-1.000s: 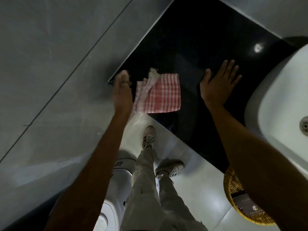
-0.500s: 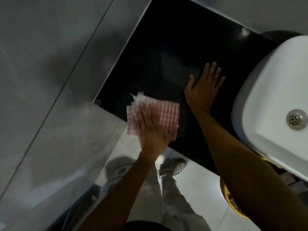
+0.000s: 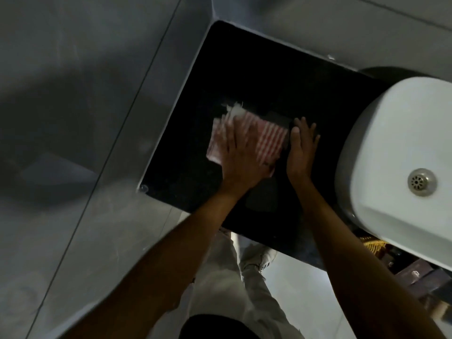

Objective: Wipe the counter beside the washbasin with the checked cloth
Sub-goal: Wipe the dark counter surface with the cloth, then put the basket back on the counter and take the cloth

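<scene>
A red-and-white checked cloth [image 3: 270,140] lies flat on the glossy black counter [image 3: 232,77], left of the white washbasin [image 3: 396,148]. My left hand [image 3: 241,155] presses palm-down on the cloth's left half, fingers spread and blurred by motion. My right hand [image 3: 302,148] rests flat on the bare counter just right of the cloth, fingers together, between cloth and basin. A frayed white corner of the cloth sticks out at its top.
Grey tiled walls enclose the counter at the left and back. The basin has a metal drain [image 3: 421,182]. Below the counter's front edge are my legs and shoe [image 3: 259,258], a pale floor and a yellow woven basket [image 3: 374,247].
My left hand came from the counter's left corner onto the cloth and slid it along the counter until it lies against my right hand, which stays flat on the counter.
</scene>
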